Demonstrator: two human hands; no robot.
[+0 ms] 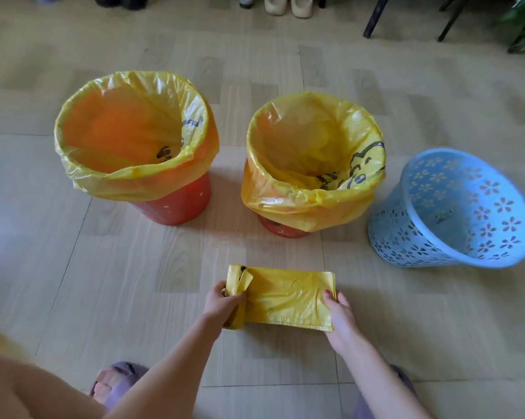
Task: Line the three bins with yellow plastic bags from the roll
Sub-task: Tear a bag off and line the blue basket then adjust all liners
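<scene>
Bags from the yellow roll [237, 297] line two red bins; the blue bin [454, 207] at right is bare. Left hand [222, 303] grips the roll, right hand [341, 316] pinches the unrolled bag [288, 297].

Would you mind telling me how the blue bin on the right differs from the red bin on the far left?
The blue bin has no bag in it; the red bin is lined with a yellow bag folded over its rim. The blue bin's wall is pierced with flower-shaped holes; the red bin's wall looks solid. Both stand upright on the floor, mouths open upward.
</scene>
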